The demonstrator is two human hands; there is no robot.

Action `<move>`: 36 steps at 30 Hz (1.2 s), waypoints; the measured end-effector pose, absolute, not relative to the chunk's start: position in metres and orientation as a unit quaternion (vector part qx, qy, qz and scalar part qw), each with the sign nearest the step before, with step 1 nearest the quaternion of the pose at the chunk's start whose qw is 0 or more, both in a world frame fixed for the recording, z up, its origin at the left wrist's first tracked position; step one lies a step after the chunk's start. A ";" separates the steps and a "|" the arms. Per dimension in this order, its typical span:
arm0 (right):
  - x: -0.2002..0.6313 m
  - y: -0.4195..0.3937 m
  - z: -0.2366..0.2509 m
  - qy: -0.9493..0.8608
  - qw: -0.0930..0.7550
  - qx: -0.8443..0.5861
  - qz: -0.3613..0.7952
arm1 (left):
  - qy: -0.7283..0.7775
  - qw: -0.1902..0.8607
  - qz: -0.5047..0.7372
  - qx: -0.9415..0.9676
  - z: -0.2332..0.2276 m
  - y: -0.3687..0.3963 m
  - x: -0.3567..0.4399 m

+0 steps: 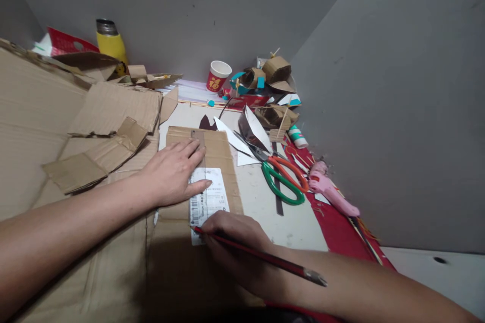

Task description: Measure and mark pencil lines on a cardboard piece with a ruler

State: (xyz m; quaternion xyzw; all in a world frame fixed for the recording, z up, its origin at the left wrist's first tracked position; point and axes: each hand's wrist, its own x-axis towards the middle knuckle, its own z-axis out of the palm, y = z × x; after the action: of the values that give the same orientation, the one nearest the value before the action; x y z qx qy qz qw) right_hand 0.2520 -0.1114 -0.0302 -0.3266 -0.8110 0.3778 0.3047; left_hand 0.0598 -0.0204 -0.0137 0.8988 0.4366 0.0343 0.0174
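My left hand (174,169) lies flat, fingers stretched out, pressing a clear ruler (197,135) onto a piece of brown cardboard (233,189). The ruler runs lengthwise over a white printed label (217,189) with a barcode. In my right hand (242,242) is a red and black pencil (261,256), gripped near its tip. That tip sits at the ruler's near end, by the lower part of the label; the exact contact is hard to make out. Shadow darkens the cardboard below my right hand.
Green-and-orange-handled scissors (284,179) lie to the right, beside white paper scraps (248,158). A pink glue gun (331,189) rests on red cloth (328,219). Behind stand a paper cup (219,76), a yellow bottle (110,43) and cardboard models (276,70). Cardboard scraps (117,111) cover the left.
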 end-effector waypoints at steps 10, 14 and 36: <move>0.260 -0.112 -0.021 -0.832 0.255 -0.332 0.364 | 0.437 0.027 0.029 0.899 -0.014 -0.020 0.060; 0.265 -0.116 -0.017 -0.836 0.250 -0.336 0.355 | 0.435 0.026 0.030 0.900 -0.012 -0.020 0.060; 0.268 -0.120 0.000 -0.815 0.348 -0.368 0.281 | 0.434 0.009 0.022 0.900 -0.010 -0.019 0.056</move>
State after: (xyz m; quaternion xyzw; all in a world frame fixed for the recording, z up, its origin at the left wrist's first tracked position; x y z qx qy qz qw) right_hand 0.2679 -0.1202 -0.0004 -0.3676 -0.8153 0.2810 0.3481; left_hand 0.0559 -0.0194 -0.0103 0.9004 0.4344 0.0222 0.0090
